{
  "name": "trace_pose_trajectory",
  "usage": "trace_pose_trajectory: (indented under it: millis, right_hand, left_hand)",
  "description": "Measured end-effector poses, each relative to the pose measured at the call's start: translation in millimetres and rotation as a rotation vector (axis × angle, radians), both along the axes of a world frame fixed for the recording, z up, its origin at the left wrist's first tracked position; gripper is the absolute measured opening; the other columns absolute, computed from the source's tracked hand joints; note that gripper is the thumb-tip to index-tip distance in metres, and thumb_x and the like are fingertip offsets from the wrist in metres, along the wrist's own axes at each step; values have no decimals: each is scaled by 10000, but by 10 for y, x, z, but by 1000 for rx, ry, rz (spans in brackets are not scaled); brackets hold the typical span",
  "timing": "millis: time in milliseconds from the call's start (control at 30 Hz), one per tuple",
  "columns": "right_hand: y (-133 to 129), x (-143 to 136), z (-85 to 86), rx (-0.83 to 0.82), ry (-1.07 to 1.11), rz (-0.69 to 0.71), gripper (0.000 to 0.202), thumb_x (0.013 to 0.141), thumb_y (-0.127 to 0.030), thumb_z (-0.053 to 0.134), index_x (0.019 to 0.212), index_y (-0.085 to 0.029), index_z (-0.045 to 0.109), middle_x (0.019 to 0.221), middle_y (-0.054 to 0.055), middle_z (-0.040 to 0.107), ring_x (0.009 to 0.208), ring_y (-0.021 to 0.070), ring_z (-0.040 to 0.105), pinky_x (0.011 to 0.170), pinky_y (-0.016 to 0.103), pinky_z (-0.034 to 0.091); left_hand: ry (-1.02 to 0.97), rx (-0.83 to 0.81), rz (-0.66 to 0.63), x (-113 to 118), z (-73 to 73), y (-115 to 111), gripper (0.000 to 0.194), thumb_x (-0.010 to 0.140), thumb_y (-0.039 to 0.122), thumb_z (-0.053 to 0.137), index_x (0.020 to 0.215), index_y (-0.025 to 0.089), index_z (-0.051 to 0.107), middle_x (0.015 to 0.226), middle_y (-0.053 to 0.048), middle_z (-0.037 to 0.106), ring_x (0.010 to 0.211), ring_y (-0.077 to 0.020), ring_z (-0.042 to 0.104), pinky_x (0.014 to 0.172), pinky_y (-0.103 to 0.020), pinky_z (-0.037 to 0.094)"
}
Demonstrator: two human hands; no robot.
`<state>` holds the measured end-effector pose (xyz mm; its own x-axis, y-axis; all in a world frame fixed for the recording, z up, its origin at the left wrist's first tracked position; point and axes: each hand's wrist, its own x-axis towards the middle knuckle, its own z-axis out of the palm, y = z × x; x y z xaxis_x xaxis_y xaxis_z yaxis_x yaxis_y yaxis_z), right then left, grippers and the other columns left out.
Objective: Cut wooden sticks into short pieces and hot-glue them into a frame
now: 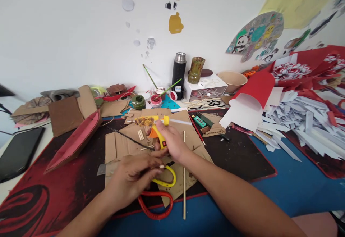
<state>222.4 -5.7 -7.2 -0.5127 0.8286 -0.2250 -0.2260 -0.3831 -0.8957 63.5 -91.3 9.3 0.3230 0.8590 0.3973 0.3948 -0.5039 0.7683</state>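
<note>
My right hand (170,140) is wrapped around the handle of a yellow hot glue gun (163,141), its nozzle pointing left and a clear glue stick (180,122) jutting from its back. Below it, my left hand (134,176) is closed in a pinch, with the pale end of a short wooden stick (161,166) showing at the fingertips. Scissors with one yellow and one red handle (156,215) lie under and beside my left hand. Several short stick pieces (140,135) rest on the cardboard sheet (113,145). A long wooden stick (184,194) lies right of the scissors.
A cardboard boat with a pink inside (77,140) and a black phone (20,154) are at left. Paint jars (138,102), a black thermos (179,69) and a white box (206,92) stand along the wall. Paper strips (299,116) pile up at right.
</note>
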Motion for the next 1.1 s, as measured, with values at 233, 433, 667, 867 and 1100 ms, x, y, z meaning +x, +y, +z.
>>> trace_pose_trajectory:
  millis: [233,433,667,867,1100]
  right_hand:
    - [49,56,58,-25,65,-46,782,829,-932,603,1015,-179,700,498,-68,528,342,98,471,339,202,214]
    - [54,96,50,40,120,46,688,790,-836,757,969,-177,677,508,-90,512,346,87,471,349,204,250]
    - [-12,67,84,156,-61,88,636,800,-830,729,843,-207,608,441,-89,499,324,102,461,360,223,338]
    - [-66,70,84,179,-207,66,600,829,-817,696,793,-239,538,436,-91,484,320,92,431,340,215,306]
    - [-147,79,84,243,-295,74,573,907,-767,659,731,-239,518,455,-68,484,351,92,449,366,215,350]
  left_hand:
    - [-199,-91,409,-135,50,-55,163,934,353,757,844,243,837,919,-58,866,542,-164,720,454,-244,552]
    - [-100,-148,664,-427,-82,179,308,911,511,748,978,219,820,597,20,703,515,-143,621,512,-246,507]
    - [177,7,745,-601,-105,245,366,938,565,677,979,233,825,612,31,711,518,-145,637,545,-260,467]
    - [270,125,735,-612,-112,260,307,974,515,655,968,252,814,723,10,772,623,-171,709,624,-272,515]
    - [326,186,735,-619,-99,261,268,995,459,645,957,252,810,783,0,804,689,-177,747,653,-264,534]
